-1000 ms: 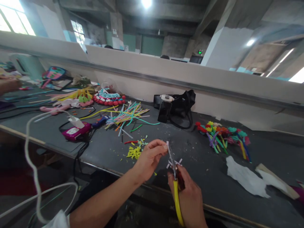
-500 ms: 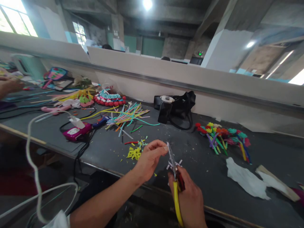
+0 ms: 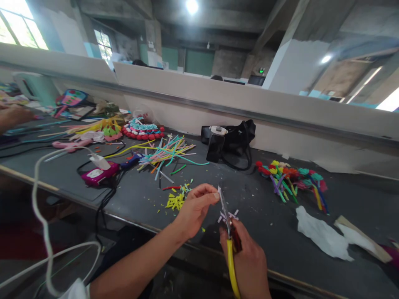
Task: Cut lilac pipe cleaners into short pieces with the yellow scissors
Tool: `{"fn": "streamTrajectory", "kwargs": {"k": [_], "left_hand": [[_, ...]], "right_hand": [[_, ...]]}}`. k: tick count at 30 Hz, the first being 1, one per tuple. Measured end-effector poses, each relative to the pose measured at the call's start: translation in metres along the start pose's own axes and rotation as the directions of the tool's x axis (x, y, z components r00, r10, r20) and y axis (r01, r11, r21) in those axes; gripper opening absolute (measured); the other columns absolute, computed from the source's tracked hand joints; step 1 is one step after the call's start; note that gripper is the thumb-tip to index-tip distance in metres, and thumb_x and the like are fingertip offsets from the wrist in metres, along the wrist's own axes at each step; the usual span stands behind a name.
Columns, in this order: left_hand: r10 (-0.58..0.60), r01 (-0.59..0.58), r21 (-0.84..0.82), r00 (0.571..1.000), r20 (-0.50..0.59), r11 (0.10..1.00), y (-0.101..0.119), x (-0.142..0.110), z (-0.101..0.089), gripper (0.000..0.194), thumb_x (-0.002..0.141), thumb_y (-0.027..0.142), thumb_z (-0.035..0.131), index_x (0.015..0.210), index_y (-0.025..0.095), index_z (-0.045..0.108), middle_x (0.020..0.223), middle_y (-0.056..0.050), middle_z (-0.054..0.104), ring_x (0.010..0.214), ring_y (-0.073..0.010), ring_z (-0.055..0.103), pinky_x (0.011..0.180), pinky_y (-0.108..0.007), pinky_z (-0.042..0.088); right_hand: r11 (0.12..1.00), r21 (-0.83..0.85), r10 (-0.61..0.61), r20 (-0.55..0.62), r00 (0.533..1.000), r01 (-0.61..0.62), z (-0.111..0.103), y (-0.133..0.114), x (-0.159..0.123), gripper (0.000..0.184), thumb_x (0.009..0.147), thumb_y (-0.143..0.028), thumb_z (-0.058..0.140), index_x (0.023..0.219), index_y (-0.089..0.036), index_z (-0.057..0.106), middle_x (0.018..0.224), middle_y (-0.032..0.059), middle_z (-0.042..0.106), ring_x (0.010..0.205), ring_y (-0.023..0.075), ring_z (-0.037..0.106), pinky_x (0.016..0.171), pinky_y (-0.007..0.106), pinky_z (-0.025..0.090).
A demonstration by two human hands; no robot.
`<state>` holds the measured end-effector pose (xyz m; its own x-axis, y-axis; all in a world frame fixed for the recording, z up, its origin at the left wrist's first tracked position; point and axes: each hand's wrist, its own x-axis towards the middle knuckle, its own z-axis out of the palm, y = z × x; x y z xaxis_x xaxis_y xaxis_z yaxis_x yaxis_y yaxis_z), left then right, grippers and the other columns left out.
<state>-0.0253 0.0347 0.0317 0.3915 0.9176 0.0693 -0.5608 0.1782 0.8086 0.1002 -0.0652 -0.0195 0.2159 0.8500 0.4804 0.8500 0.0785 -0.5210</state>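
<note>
My left hand (image 3: 199, 207) is closed in a pinch on a pale lilac pipe cleaner piece (image 3: 219, 190); only a short end shows past the fingertips. My right hand (image 3: 246, 253) grips scissors with yellow handles (image 3: 231, 265), their blades pointing up and away beside the left fingertips. The blades lie at the lilac end; whether they touch it I cannot tell. Below them on the dark table are several short lilac cuttings (image 3: 232, 215). Left of my left hand sits a heap of short yellow cuttings (image 3: 174, 201), with a red piece (image 3: 171, 188) behind it.
Long pastel pipe cleaners (image 3: 171, 150) lie in a loose pile. A magenta power strip (image 3: 100, 173) with cables is at left. A black bag (image 3: 238, 139) rests against the partition. Colourful pipe cleaner flowers (image 3: 289, 176) and white paper (image 3: 322, 232) are at right. Another person's hand (image 3: 14, 116) shows far left.
Both hands and the scissors hold nearly the same place. The view has shifted very slightly. The other person's hand at far left has moved a little.
</note>
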Motion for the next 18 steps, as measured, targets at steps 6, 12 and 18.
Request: {"fn": "streamTrajectory", "kwargs": {"k": [6,12,18], "left_hand": [[-0.004,0.004,-0.003,1.000,0.001,1.000,0.0010,-0.0004,0.0006,0.004,0.069,0.016,0.071,0.069,0.015,0.067,0.069,0.000,0.058,0.068,-0.0108,0.048,0.070,-0.024,0.036],[0.000,0.000,0.007,1.000,-0.001,1.000,0.0033,-0.0007,0.0017,0.004,0.068,0.016,0.071,0.067,0.016,0.067,0.068,0.000,0.058,0.068,-0.0108,0.048,0.069,-0.025,0.035],[-0.003,0.003,-0.004,1.000,-0.008,1.000,0.0046,-0.0011,0.0036,0.005,0.066,0.017,0.073,0.066,0.016,0.068,0.067,0.001,0.059,0.066,-0.0102,0.048,0.069,-0.025,0.034]], "right_hand": [[0.999,0.041,0.009,0.034,0.999,-0.010,-0.0012,0.0010,-0.0006,0.026,0.092,-0.040,0.047,0.100,-0.020,0.063,0.077,0.0007,0.070,0.057,0.0116,0.063,0.053,0.019,0.044],[0.998,0.055,-0.004,0.000,1.000,0.004,-0.0026,-0.0023,-0.0011,0.026,0.092,-0.036,0.047,0.097,-0.018,0.065,0.070,-0.0002,0.068,0.051,0.0108,0.060,0.051,0.019,0.044],[0.997,0.073,-0.020,-0.023,1.000,0.022,-0.0003,-0.0029,-0.0028,0.025,0.092,-0.033,0.046,0.099,-0.018,0.065,0.066,-0.0018,0.066,0.050,0.0101,0.059,0.053,0.018,0.044]]}}
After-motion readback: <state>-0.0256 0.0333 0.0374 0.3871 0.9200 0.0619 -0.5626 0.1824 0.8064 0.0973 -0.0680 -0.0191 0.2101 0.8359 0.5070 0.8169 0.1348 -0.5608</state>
